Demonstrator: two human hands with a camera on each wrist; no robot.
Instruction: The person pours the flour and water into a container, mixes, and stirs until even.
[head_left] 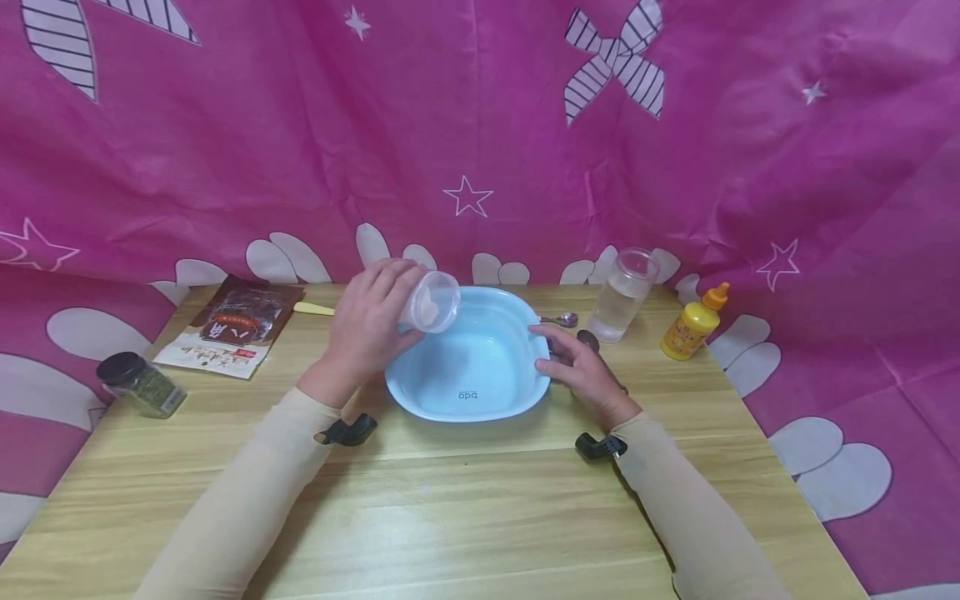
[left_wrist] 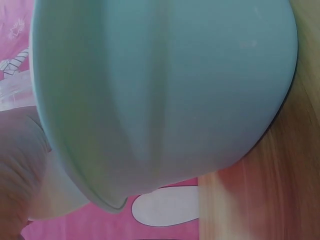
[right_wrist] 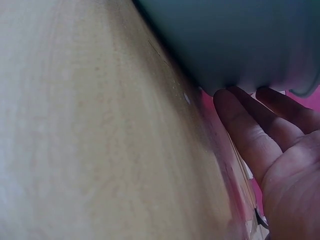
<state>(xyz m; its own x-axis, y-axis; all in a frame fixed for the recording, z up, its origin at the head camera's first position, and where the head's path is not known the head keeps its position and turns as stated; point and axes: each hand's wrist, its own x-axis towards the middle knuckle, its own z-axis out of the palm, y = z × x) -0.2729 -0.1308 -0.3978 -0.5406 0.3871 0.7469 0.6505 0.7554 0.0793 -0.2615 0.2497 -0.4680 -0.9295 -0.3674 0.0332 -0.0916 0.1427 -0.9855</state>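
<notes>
A light-blue plastic basin stands on the wooden table between my hands. Over its left rim, my left hand grips a clear plastic cup, tipped sideways with its mouth toward the basin. Something whitish shows inside the cup. The basin's outer wall fills most of the left wrist view and partly covers the left hand. At the basin's right end, my right hand holds the rim, thumb and a finger at the edge. Beneath the rim, its other fingers touch the outer wall.
To the left are a black-lidded jar, a brown-and-white packet and a yellow handle. At the right stand a tall glass of clear liquid and a yellow bottle. A metal spoon lies behind the right hand.
</notes>
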